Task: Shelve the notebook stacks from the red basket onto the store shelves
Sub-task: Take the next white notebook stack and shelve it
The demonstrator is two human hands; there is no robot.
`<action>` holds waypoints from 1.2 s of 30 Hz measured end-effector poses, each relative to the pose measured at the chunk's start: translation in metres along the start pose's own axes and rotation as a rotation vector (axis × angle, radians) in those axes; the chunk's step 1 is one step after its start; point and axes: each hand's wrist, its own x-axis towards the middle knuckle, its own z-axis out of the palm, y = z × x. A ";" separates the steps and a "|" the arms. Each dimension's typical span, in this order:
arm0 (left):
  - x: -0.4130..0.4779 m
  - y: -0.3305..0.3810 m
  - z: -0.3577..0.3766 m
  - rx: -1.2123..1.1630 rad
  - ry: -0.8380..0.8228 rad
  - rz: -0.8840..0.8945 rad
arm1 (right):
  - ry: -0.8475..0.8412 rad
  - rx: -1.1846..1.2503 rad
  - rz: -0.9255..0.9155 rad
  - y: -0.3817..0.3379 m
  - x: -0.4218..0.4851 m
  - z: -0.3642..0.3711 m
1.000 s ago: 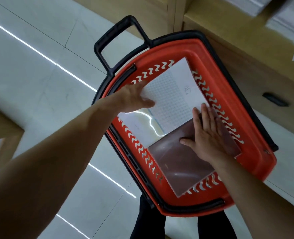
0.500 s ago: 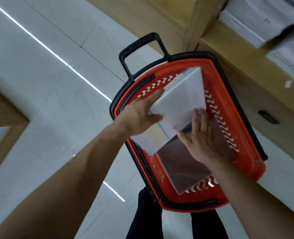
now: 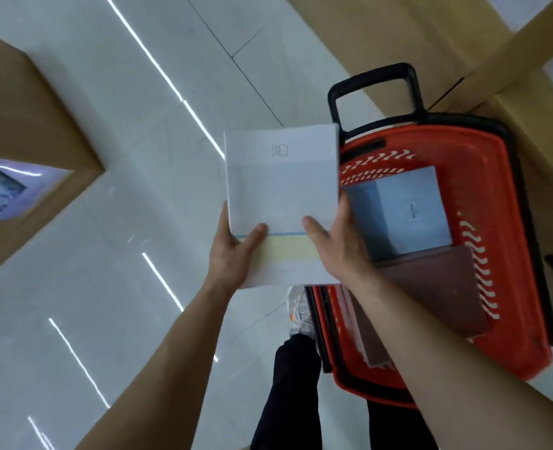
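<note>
Both hands grip one white stack [image 3: 281,190] at its near end. The left hand [image 3: 233,251] curls round the left edge with its thumb on top, and the right hand [image 3: 336,245] clasps the right edge the same way. The stack is held flat over the floor [image 3: 122,125], just left of the red basket [image 3: 508,206], overlapping its rim. Two more stacks lie inside the basket: a blue one [image 3: 408,216] resting partly on a maroon one [image 3: 437,287]. The basket has one black handle [image 3: 372,73]. Wooden shelving [image 3: 25,102] stands at left.

White notebook stack [image 3: 281,190] held apparently level beside red basket [image 3: 482,151].
</note>
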 end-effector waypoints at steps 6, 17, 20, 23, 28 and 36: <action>0.018 -0.014 0.001 -0.034 0.030 -0.149 | 0.176 0.148 -0.074 0.005 0.003 0.012; -0.023 0.022 0.004 -0.018 0.118 -0.122 | 0.214 -0.034 -0.019 -0.023 -0.026 -0.006; -0.051 0.054 -0.002 -0.034 0.105 -0.104 | 0.225 -0.061 -0.035 -0.045 -0.056 -0.032; -0.085 0.108 -0.009 -0.045 0.068 -0.043 | 0.258 -0.057 -0.058 -0.082 -0.096 -0.073; -0.146 0.211 -0.014 -0.071 0.012 0.088 | 0.339 0.059 -0.128 -0.147 -0.174 -0.157; -0.247 0.344 0.007 -0.007 -0.142 0.314 | 0.562 0.083 -0.148 -0.194 -0.308 -0.273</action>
